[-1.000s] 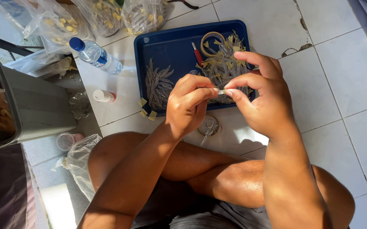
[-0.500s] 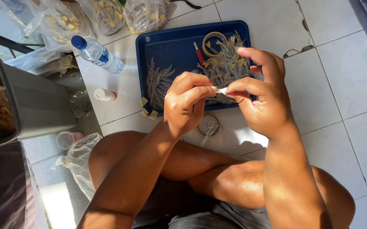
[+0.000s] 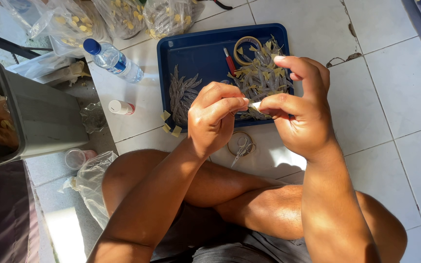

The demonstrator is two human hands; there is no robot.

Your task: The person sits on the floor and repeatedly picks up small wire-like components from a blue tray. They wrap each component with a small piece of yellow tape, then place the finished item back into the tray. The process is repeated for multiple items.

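Note:
I sit cross-legged on a white tiled floor. My left hand (image 3: 215, 119) and my right hand (image 3: 300, 112) meet above the near edge of a blue tray (image 3: 198, 51). Together they pinch a small pale piece (image 3: 254, 104) between thumbs and forefingers. On the tray lie a row of grey feather-like pieces (image 3: 181, 95), a heap of similar pieces with yellow tape bits (image 3: 264, 73), a tape roll (image 3: 247, 48) and a red-handled tool (image 3: 230, 61). Small scissors on a ring (image 3: 241, 144) lie on the floor just below my hands.
A water bottle with a blue cap (image 3: 113, 59) and a small white bottle (image 3: 121, 107) lie left of the tray. Plastic bags of yellow-tagged pieces (image 3: 122, 17) sit beyond it. A grey bin (image 3: 40, 117) stands at left, a clear bag (image 3: 91, 182) by my knee.
Both hands stay pinched on the small piece over the tray's near edge, shifting only slightly. My left thumb and forefinger have slid closer along the piece.

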